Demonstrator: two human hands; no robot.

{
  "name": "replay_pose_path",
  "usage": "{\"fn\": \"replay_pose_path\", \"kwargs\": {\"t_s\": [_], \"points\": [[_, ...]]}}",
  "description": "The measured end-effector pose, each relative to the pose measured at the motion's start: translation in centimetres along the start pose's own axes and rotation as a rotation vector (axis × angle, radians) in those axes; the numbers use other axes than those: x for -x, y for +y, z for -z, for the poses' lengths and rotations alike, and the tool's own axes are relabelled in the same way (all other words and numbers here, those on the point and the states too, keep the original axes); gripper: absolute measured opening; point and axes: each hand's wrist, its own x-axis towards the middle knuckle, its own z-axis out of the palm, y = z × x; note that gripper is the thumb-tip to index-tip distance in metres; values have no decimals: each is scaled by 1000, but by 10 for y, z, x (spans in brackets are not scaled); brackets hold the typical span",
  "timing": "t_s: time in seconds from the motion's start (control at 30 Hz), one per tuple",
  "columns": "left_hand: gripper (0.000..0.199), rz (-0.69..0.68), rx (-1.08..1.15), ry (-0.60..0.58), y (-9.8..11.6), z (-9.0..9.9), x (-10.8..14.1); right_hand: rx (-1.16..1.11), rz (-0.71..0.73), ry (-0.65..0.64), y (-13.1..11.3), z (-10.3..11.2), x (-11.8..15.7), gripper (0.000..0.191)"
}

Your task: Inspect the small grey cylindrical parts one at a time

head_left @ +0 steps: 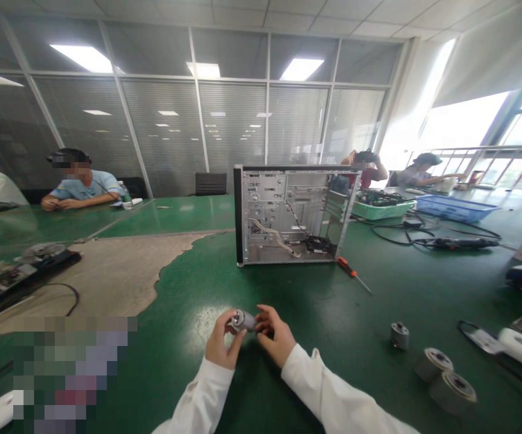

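A small grey cylindrical electric motor (245, 321) is gripped between the thumb and fingers of my left hand (222, 342), raised a little over the green table. Its end with small openings faces left. My right hand (277, 335) is at the motor's other end with fingers half curled and apart; whether the fingertips touch it I cannot tell. To the right on the table stand a similar small motor (399, 336) and two larger round grey motor-like parts, one (434, 364) just behind the other (453, 392).
An opened computer case (297, 217) stands ahead, with an orange-handled screwdriver (354, 275) beside it. Green (383, 209) and blue (455, 207) baskets and black cables are at the back right. Electronics (21, 271) lie at left. Several people sit around the table.
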Motion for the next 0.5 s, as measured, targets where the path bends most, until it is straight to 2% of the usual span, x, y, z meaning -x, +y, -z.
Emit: {"fn": "replay_pose_path", "kwargs": {"t_s": [0.27,0.5], "points": [[44,331,456,20,-6,-4,-5,-5,2,-2,0,0,0,51],[57,617,654,146,-16,-4,-10,-5,-4,-7,6,-2,-1,50]]}}
